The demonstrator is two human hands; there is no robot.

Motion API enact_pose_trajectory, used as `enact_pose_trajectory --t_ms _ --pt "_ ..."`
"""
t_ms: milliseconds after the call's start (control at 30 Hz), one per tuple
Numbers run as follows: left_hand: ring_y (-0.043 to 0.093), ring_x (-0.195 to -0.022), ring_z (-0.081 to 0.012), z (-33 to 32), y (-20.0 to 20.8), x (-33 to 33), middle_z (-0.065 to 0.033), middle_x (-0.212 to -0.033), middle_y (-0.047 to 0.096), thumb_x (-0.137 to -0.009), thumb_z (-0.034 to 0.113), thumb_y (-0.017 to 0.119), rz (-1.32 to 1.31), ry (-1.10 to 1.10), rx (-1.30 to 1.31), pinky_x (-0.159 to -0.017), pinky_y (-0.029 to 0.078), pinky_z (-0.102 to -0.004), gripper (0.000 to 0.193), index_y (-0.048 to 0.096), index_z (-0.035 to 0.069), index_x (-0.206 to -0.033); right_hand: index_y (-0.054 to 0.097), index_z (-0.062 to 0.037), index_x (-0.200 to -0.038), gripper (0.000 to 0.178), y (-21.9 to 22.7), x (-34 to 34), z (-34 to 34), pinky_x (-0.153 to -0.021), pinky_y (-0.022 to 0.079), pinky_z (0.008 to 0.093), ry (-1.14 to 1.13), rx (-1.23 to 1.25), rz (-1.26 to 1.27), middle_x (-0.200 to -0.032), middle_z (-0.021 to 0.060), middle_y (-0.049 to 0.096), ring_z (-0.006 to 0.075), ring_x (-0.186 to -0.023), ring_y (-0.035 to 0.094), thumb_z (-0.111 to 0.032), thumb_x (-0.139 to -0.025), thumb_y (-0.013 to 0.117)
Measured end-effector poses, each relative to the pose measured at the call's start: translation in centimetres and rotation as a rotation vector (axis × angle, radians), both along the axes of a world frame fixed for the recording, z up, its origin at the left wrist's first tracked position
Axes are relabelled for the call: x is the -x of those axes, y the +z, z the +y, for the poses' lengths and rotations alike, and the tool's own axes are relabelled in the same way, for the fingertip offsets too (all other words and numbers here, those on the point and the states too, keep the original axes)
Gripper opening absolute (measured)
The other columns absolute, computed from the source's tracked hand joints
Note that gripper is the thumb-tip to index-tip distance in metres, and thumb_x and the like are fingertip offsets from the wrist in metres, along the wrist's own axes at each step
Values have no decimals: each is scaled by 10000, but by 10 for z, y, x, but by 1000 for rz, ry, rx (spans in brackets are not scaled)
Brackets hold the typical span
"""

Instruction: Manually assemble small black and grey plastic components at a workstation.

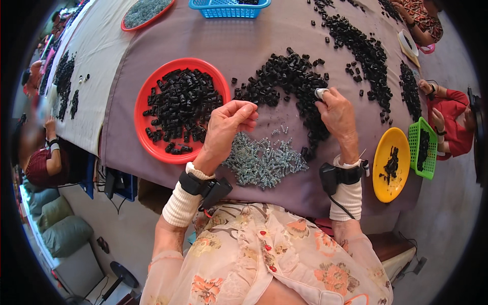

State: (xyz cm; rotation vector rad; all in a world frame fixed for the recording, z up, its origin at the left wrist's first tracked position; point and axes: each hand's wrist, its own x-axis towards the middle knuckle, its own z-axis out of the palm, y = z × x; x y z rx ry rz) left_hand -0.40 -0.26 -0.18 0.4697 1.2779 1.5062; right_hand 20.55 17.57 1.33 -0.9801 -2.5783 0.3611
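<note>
My left hand [229,124] hovers between the red plate and the pile of springs. Its thumb and fingers are pinched together; whatever they hold is too small or hidden to make out. My right hand [336,114] is closed at the right edge of a heap of small black plastic parts [290,76]. A white wrap [321,93] shows at its fingertips, and what lies inside its grip is hidden. Below the heap, between my wrists, small metal springs [264,160] are spread on the cloth. Many similar black parts [185,104] fill the middle of the red plate [141,124].
At the right stand a yellow plate [384,180] with black bits and a green basket [429,165]. A blue basket [229,11] and another red plate [129,26] of springs are at the far side. More black parts [363,51] trail rightward. Other people sit at both sides.
</note>
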Motion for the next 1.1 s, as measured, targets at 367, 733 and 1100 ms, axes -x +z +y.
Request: enact_pose_trajectory --t_ms 367,733,1100 --pt "623 -744 -92 2 -5 -12 -33 -873 661 -931 215 599 9 -77 39 -692 525 -240 224 650 16 -1021 578 -33 -828 181 -24 39 -20 -622 513 409 171 -39 -119 -803 125 601 317 -742 635 -136 -739 698" --pt "617 -753 -81 9 -2 -11 -28 -879 659 -920 183 610 25 -74 19 -684 513 -228 207 640 19 -1043 562 -15 -781 170 -18 39 -16 -597 480 403 271 23 -2 -753 144 609 332 -695 612 -134 -755 681" --pt "622 -769 -98 19 5 -14 -45 -894 652 -874 95 645 154 -75 -133 -721 519 -246 221 606 -4 -1067 563 14 -829 144 10 59 -33 -563 431 363 419 496 297 -707 149 551 294 -607 556 -83 -789 662"
